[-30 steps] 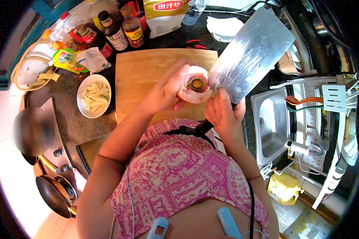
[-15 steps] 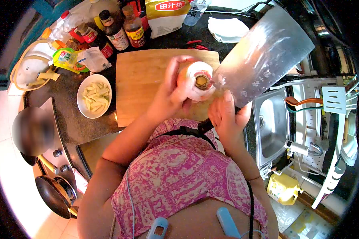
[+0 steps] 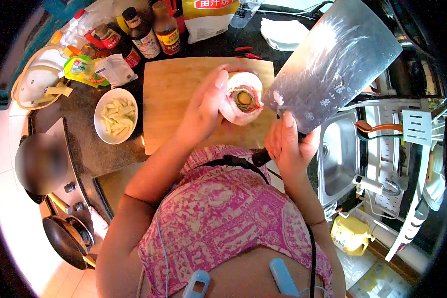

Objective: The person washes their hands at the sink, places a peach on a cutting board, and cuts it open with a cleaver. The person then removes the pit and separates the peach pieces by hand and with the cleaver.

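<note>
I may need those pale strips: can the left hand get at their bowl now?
Probably not straight away: the left hand holds the round pale piece of food, though the way across the cutting board to the bowl looks free.

Cutting board [image 3: 166,107] on counter [image 3: 82,149], near its front edge. Left of board: bowl [image 3: 115,141], cut pieces [image 3: 117,119] inside. Bottles [image 3: 143,36] behind, toward far left corner. Right of board: sink [image 3: 340,164]. Cleaver [image 3: 335,64] above board's right edge.

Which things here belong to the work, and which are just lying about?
Apparently in the work: cleaver, in right hand; pale round food, in left hand; board, beneath.

Seemingly just lying about: bottles; chillies; pan.
</note>
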Available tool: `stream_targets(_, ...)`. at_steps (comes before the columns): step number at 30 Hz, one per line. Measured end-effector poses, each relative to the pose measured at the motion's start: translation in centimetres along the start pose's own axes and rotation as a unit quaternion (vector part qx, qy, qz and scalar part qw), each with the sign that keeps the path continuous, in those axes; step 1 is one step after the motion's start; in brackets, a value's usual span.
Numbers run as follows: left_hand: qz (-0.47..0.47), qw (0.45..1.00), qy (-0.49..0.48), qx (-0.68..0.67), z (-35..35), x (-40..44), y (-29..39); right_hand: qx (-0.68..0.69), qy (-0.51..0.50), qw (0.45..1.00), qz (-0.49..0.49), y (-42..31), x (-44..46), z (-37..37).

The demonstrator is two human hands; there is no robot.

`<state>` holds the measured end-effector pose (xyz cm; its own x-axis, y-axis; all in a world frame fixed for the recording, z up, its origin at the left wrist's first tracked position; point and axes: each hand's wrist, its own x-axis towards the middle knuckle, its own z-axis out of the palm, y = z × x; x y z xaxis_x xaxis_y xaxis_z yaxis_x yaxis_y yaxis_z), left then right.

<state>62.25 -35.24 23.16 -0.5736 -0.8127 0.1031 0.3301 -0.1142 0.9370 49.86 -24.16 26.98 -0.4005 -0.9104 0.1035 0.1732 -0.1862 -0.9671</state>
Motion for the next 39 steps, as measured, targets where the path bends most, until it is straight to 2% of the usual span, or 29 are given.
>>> stream_targets(2,-0.005,1.000,0.000,-0.011,0.2,0.0,0.4,0.012,0.002,1.000,-0.001,0.0,0.0,0.0)
stream_targets(4,0.005,0.995,0.000,-0.095,0.3,0.0,0.6,0.006,0.007,1.000,0.013,0.1,-0.1,-0.1)
stream_targets(8,0.005,0.996,-0.008,-0.085,0.1,0.1,0.5,-0.038,-0.008,0.999,-0.014,0.3,-0.2,-0.2)
stream_targets(13,-0.078,0.983,-0.018,-0.166,0.4,0.0,0.3,-0.060,-0.036,0.998,-0.010,1.6,-0.4,-1.3)
stream_targets(17,-0.063,0.990,-0.019,-0.128,0.4,0.1,0.1,-0.034,-0.027,0.999,0.007,2.1,-0.4,-1.3)
stream_targets(22,-0.044,0.988,0.064,-0.137,1.9,-0.5,-0.5,-0.040,0.021,0.999,0.026,2.9,-0.7,-1.0)
stream_targets(26,-0.031,0.996,0.045,-0.072,1.7,-0.5,-0.3,0.028,0.028,0.999,-0.002,3.8,-0.5,-1.0)
stream_targets(28,-0.019,0.997,0.033,-0.064,1.6,-0.5,-0.2,0.004,0.017,1.000,-0.018,2.5,-0.3,-0.6)
stream_targets(30,-0.049,0.996,0.034,-0.066,1.2,-0.4,-0.2,-0.020,0.005,0.999,-0.032,1.2,0.0,0.0)
stream_targets(32,-0.077,0.994,0.030,-0.068,1.3,-0.3,0.0,-0.022,0.033,0.998,-0.053,0.4,0.2,0.3)
stream_targets(34,-0.029,0.990,0.053,-0.126,1.9,0.0,0.4,-0.016,0.032,0.998,-0.044,0.8,0.2,-0.2)
stream_targets(36,-0.014,0.991,0.051,-0.120,1.9,0.0,0.3,-0.066,0.009,0.995,-0.068,1.1,0.3,-0.4)
stream_targets(39,0.004,0.993,0.056,-0.108,2.1,-0.3,0.6,-0.032,0.023,0.997,-0.060,1.4,-0.2,-0.3)
